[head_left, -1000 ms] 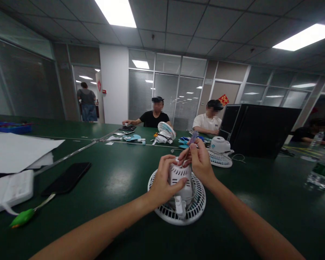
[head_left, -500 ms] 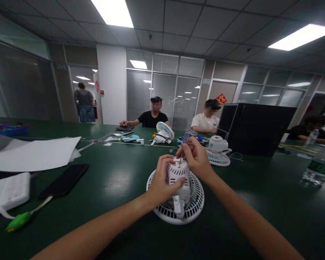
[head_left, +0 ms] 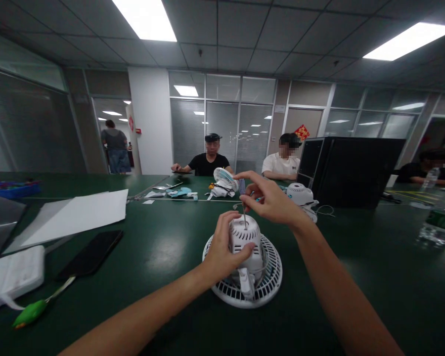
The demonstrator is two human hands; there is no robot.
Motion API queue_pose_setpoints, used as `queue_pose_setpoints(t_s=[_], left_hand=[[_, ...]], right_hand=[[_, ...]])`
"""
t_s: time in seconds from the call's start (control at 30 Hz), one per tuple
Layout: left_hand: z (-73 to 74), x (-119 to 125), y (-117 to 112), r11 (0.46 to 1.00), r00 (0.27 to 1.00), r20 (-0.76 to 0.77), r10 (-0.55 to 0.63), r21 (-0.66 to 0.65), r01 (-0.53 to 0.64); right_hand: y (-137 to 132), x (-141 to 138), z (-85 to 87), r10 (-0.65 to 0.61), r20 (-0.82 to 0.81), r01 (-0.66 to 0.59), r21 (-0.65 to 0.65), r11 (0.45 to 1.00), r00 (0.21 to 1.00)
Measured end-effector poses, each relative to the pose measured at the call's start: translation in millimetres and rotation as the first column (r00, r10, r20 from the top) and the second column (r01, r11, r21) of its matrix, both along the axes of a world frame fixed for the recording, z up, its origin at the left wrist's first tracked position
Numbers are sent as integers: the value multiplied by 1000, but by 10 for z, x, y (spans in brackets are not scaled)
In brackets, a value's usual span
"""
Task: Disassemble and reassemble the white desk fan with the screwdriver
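A white fan (head_left: pixel 269 279) lies grille-down on the green table, its motor housing pointing up. My left hand (head_left: pixel 226 244) is wrapped round the left side of that housing, thumb across the front. In my right hand (head_left: pixel 269 198) is a screwdriver (head_left: pixel 244 217), pinched by its clear purplish handle. Its thin metal shaft stands nearly upright, with the tip in an opening on top of the housing. The index finger of my right hand is stretched out past the handle. A white clip-like part (head_left: pixel 246 283) sits at the front of the fan.
At left lie a black phone (head_left: pixel 91 254), a white box-shaped device (head_left: pixel 17 277), a green charm (head_left: pixel 33 312) and paper sheets (head_left: pixel 77 217). Beyond are another fan (head_left: pixel 224 185), a further fan (head_left: pixel 299 194) and a black computer case (head_left: pixel 356 170). A water bottle (head_left: pixel 443 222) stands right. Co-workers sit opposite.
My right hand has shifted its grip on the screwdriver, with the index finger now extended and the wrist higher. My left hand stays on the fan. The paper at left has moved slightly right.
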State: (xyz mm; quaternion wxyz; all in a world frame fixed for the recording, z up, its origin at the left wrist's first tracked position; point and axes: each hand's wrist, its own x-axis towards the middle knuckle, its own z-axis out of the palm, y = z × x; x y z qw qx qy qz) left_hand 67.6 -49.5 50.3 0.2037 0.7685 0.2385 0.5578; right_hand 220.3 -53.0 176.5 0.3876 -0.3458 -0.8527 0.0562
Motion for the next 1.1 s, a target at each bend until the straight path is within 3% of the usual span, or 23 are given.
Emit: queue_pose_setpoints(t_s=[0.17,0.27,0.37,0.53,0.77,0.97,1.1], left_hand=[[103,-9,34,999,994,-105,-26,15,28],[171,-25,58,999,984,-174,-35,7,37],[240,-32,89,999,979,-199,-43,-11,42],[297,3,143,998,979,-200,-42,34,50],[284,-2,250,993,974,-225,-19,112,45],[394,33,387,999,950,-309,35,33,-26],[408,151,433,997,977,-203,67,-11,-71]], right_hand=[[46,103,10,9,-87,0,95,996,996],[66,130,40,120,-170,-112,57,992,978],[75,123,102,156,-180,-156,14,988,971],[148,79,199,108,-108,-106,29,994,988],[269,99,120,39,-168,-31,55,998,985],[300,108,73,28,-193,-16,62,998,981],[319,62,58,48,-195,-36,62,997,980]])
